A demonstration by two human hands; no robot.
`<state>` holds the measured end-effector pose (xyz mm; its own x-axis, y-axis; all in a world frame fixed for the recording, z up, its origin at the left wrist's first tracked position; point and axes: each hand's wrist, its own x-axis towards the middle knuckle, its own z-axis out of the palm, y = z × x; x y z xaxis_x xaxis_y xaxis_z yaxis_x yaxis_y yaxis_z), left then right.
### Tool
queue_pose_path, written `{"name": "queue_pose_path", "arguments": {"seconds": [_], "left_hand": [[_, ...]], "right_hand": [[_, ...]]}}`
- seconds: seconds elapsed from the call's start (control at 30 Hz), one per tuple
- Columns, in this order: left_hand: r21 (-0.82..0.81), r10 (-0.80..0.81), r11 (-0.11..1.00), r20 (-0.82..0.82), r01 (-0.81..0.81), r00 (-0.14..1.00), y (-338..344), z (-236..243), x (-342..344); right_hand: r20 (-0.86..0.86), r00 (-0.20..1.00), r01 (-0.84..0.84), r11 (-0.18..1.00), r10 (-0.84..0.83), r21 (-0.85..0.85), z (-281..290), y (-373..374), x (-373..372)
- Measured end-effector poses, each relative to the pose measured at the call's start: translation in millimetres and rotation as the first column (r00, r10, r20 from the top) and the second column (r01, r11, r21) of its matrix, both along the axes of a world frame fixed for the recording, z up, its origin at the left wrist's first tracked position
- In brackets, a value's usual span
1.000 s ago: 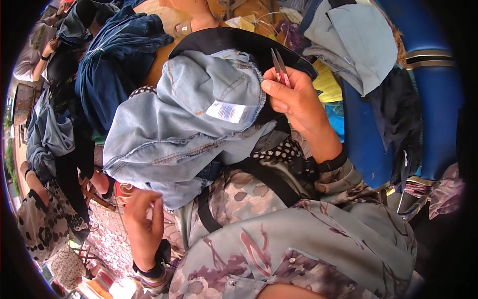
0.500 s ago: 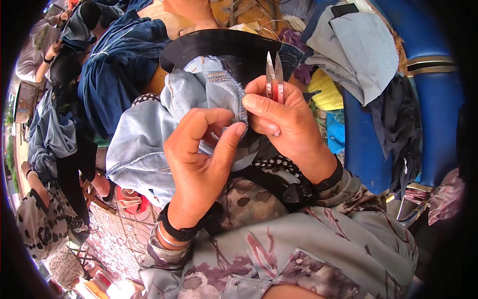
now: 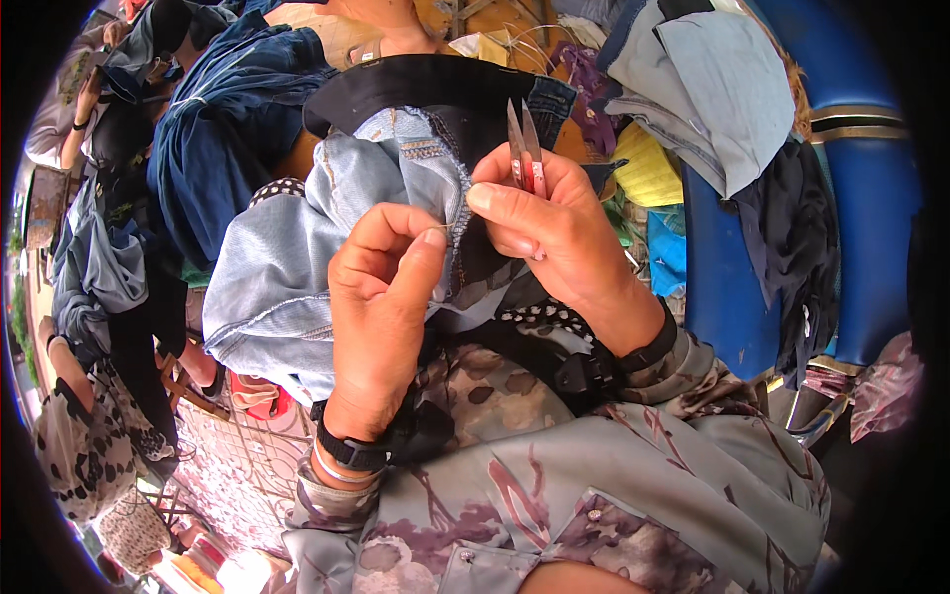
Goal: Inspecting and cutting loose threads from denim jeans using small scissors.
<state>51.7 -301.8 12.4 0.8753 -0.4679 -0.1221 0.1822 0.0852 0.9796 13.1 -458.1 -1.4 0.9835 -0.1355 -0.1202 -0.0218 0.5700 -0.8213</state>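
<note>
A light blue denim garment [image 3: 267,267], with stitched seams and a frayed hem, lies across my lap. My right hand [image 3: 549,233] grips small red-and-silver thread snips [image 3: 526,147], points upward, with its thumb at the garment's frayed edge. My left hand [image 3: 381,307] is pinched on a fine thread [image 3: 445,227] beside that edge, just left of my right hand. Behind the denim is a black cloth [image 3: 391,74].
Dark blue denim [image 3: 223,129] is heaped at upper left, near other people [image 3: 74,406]. At right, folded pale garments [image 3: 722,99] and dark cloth [image 3: 802,257] rest by a blue padded seat [image 3: 866,238]. Yellow cloth [image 3: 643,173] lies behind my right hand.
My left hand has risen from the lower left to the garment's edge and closed into a pinch. My right hand, still with the snips, has shifted slightly left.
</note>
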Motion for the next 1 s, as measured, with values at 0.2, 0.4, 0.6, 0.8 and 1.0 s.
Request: {"name": "queue_pose_path", "arguments": {"seconds": [0.2,0.4,0.6,0.8,1.0], "left_hand": [[-0.123,-0.059,0.992,-0.221,0.032,0.973,1.1,-5.9,-2.0],[-0.152,-0.093,0.987,-0.257,0.055,0.962,-2.1,-9.1,-3.8],[-0.133,-0.061,0.991,-0.265,0.026,0.962,-5.0,-8.9,-4.5],[-0.144,-0.093,0.988,-0.295,0.052,0.951,-2.4,-11.1,-5.0],[-0.147,-0.072,0.989,-0.3,0.028,0.951,-5.2,-11.6,-7.4]], "right_hand": [[-0.042,0.999,-0.023,0.999,0.021,-0.039,1.2,-4.5,-6.0],[-0.051,0.995,-0.091,0.988,0.085,-0.122,24.1,-10.7,-30.9],[-0.16,0.925,-0.355,0.934,0.344,-0.048,28.6,1.6,-55.7],[-0.213,0.914,-0.367,0.928,0.346,-0.065,22.0,6.6,-58.6],[-0.244,0.905,-0.372,0.926,0.348,-0.06,17.3,7.8,-59.5]]}}
